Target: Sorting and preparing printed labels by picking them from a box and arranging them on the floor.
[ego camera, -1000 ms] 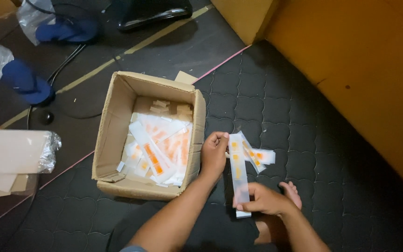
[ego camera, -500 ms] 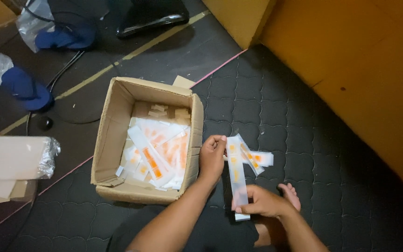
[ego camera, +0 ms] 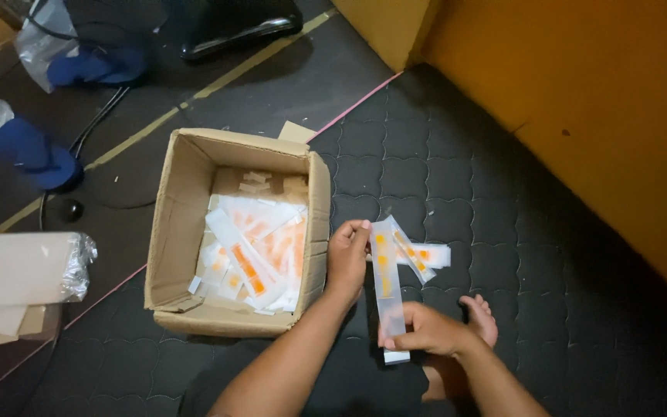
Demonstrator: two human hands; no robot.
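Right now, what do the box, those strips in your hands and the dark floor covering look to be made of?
Box: brown corrugated cardboard, matte, flaps creased. Strips, held by left hand and right hand: probably thin glossy plastic sleeves, translucent white with orange patches. Floor covering: likely dark quilted fabric, a mattress or padded mat, stitched in squares.

Long translucent white strip [ego camera: 386, 289], orange marks along it, held lengthwise above dark quilted mat: top end pinched by left hand [ego camera: 347, 259], bottom end by right hand [ego camera: 418, 332]. More strips [ego camera: 424, 255] fanned behind it, slanting right.
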